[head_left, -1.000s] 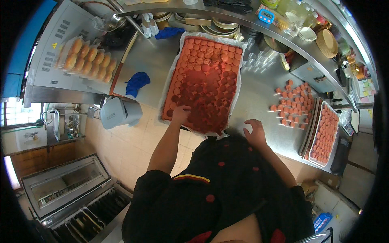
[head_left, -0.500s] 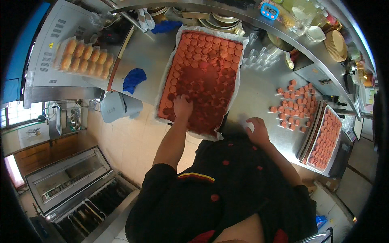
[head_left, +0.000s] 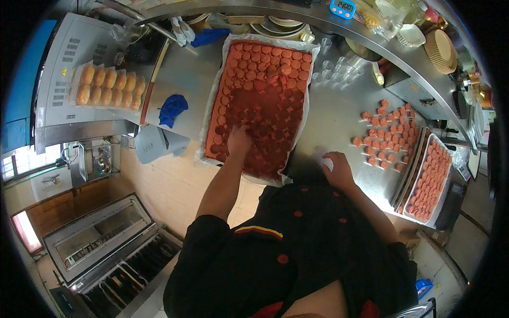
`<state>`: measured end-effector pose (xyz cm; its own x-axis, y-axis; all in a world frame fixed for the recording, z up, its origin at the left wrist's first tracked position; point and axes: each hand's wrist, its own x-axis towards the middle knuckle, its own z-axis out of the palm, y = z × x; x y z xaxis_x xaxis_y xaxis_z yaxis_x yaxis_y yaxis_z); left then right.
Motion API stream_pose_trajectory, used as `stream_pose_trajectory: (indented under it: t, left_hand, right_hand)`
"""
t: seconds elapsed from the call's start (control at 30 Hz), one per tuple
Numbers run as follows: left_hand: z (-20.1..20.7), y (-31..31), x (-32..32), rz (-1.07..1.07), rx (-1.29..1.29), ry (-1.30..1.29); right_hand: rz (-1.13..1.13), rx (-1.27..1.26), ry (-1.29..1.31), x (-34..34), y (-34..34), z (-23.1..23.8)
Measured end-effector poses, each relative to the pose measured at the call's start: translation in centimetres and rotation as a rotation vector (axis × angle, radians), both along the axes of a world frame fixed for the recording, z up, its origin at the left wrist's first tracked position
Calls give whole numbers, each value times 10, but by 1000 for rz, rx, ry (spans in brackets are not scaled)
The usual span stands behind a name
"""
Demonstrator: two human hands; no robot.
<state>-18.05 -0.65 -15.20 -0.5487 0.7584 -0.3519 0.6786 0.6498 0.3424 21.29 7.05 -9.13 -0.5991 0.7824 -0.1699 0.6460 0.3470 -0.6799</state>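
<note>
Blurred left hand (head_left: 239, 141), red slab (head_left: 258, 108) partly covered

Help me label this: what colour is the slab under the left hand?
The slab is red, best seen in the head view.

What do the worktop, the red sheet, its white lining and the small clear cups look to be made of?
Worktop: metal, likely stainless steel, from its grey sheen.
Red sheet: matte, perhaps cake, judging by the rounds cut in it.
White lining: probably paper, as its edge looks crinkled.
Small clear cups: see-through and shiny; plastic or glass, I can't tell which.
</note>
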Motion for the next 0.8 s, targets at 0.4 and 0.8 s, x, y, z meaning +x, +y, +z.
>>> stream_pose_trajectory:
  t: [0.4, 0.8]
  left_hand:
    - [-3, -41, -5, 148, 156, -57]
    - [30, -28, -6, 326, 457, -303]
  right_hand:
    - [-52, -24, 10, 1, -6, 2]
    - [-62, 14, -43, 3, -19, -2]
